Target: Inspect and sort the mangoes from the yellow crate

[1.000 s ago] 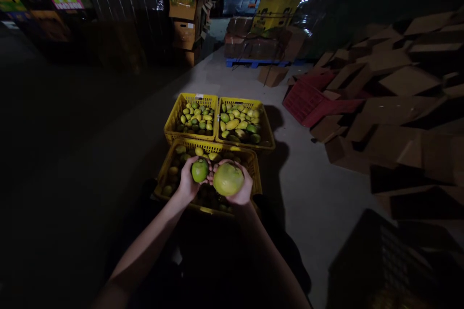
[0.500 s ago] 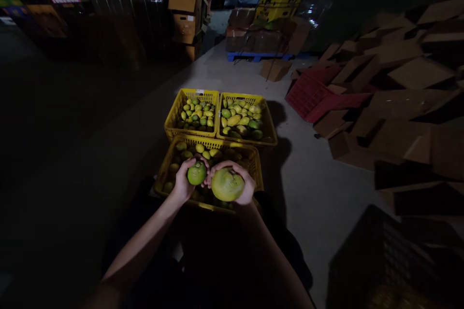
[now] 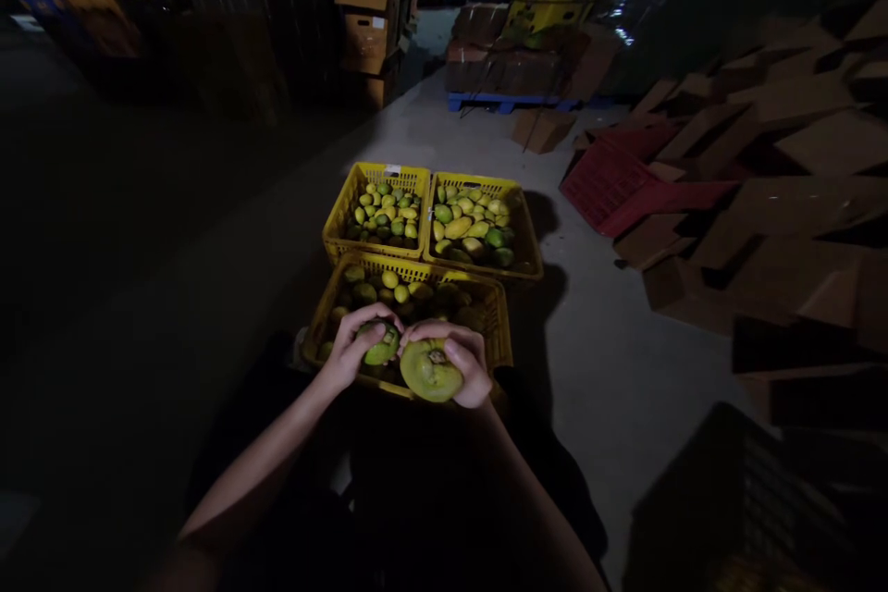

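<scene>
Just above the near yellow crate, my left hand (image 3: 351, 347) is closed around a small green papaya-like fruit (image 3: 381, 350), its thumb lying across the top. Beside it, my right hand (image 3: 470, 365) grips a larger yellow-green papaya-like fruit (image 3: 431, 373), stem end facing me and thumb near the stem scar. The hands are close together, fingertips almost meeting between the two fruits. Below them the near crate (image 3: 505, 324) holds several green and yellow fruits, partly hidden by my hands and in shadow.
Two more yellow crates, the left one (image 3: 338, 208) and the right one (image 3: 531, 236), stand behind, filled with similar fruits. A red crate (image 3: 610, 185) leans among heaped cardboard boxes (image 3: 777, 231) on the right. Farther back, a blue pallet (image 3: 499, 102) carries stacked boxes.
Both fruits have been turned in my hands; the larger one's stem end now faces me. My thumbs have moved onto the fruits. The view has shifted slightly.
</scene>
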`<state>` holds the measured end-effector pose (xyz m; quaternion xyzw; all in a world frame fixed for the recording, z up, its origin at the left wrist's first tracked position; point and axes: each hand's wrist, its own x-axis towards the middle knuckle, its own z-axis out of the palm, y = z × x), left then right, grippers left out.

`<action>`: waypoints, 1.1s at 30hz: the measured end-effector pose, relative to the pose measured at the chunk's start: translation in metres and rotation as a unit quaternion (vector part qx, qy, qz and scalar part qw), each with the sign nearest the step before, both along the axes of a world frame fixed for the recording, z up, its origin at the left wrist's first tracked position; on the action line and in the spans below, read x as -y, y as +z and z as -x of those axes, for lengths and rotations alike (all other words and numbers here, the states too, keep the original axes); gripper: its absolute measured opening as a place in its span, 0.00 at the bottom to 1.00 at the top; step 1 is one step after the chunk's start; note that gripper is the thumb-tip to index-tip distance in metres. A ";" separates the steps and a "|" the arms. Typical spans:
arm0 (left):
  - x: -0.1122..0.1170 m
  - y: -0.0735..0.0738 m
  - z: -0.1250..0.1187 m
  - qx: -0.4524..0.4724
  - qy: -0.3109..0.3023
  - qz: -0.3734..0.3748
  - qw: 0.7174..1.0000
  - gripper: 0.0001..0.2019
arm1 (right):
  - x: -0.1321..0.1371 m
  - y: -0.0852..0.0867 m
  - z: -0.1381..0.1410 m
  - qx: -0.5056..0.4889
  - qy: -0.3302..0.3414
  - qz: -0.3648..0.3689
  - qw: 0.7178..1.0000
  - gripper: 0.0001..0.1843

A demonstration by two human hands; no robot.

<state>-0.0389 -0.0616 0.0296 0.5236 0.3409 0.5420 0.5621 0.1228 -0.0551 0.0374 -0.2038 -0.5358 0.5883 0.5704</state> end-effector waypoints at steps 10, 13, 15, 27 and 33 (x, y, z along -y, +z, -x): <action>0.004 0.001 0.005 0.014 -0.003 0.043 0.999 0.13 | -0.001 -0.006 0.006 -0.035 0.036 0.053 0.997 0.18; 0.004 0.002 0.005 0.035 -0.007 0.060 0.998 0.13 | 0.000 -0.006 0.010 -0.081 0.058 0.116 0.988 0.19; 0.002 0.003 0.005 0.051 -0.015 0.081 0.995 0.14 | 0.002 -0.005 0.014 -0.114 0.071 0.167 0.977 0.19; -0.020 0.007 0.003 0.342 -0.001 0.353 0.871 0.16 | -0.013 -0.034 0.006 -0.268 -0.007 0.500 0.824 0.16; -0.023 0.004 -0.008 0.373 -0.012 0.402 0.836 0.17 | -0.009 -0.033 -0.004 -0.291 -0.068 0.520 0.800 0.14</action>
